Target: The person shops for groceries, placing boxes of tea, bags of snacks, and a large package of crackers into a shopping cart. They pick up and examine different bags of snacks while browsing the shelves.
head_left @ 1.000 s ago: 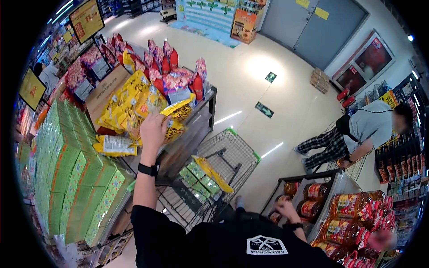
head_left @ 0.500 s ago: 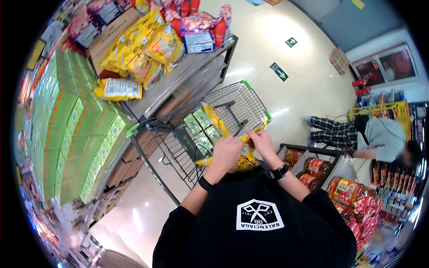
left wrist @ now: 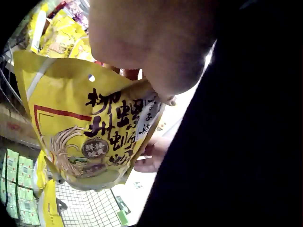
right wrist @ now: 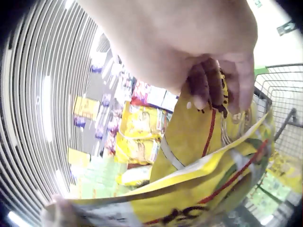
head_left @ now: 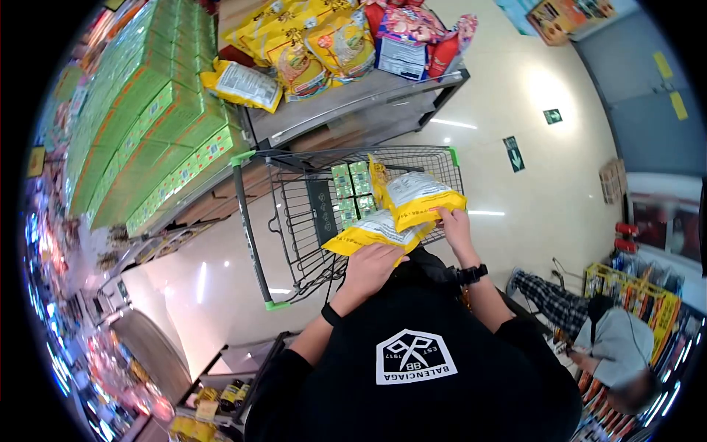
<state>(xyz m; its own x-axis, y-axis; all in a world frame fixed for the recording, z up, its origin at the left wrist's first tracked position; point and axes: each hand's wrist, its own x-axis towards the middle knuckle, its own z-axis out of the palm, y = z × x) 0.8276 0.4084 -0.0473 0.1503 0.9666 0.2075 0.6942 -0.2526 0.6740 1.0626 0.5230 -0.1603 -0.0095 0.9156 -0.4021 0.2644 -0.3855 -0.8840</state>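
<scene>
Two yellow noodle packets hang over the shopping cart in the head view, one partly overlapping the other. My left hand (head_left: 370, 271) pinches the edge of the nearer packet (head_left: 379, 230). The other packet (head_left: 423, 197) is held at its near edge by my right hand (head_left: 458, 230). Printed front and picture of the packet (left wrist: 85, 127) show in the left wrist view, below my left hand (left wrist: 147, 42). In the right wrist view the fingers of my right hand (right wrist: 208, 52) curl over a packet (right wrist: 189, 127). Green boxes (head_left: 353, 193) and another yellow packet (head_left: 378, 177) lie in the cart.
The cart's wire rim (head_left: 412, 149) stands beside a display shelf (head_left: 331, 110) with yellow packets (head_left: 342, 48). Stacked green cartons (head_left: 158, 118) are at the left. A person in checked trousers (head_left: 552, 295) is at the right, near a rack.
The two held packets now spread apart over the cart, with their pale backs showing. The head view has turned, so the cart and shelf appear shifted. The other person appears lower.
</scene>
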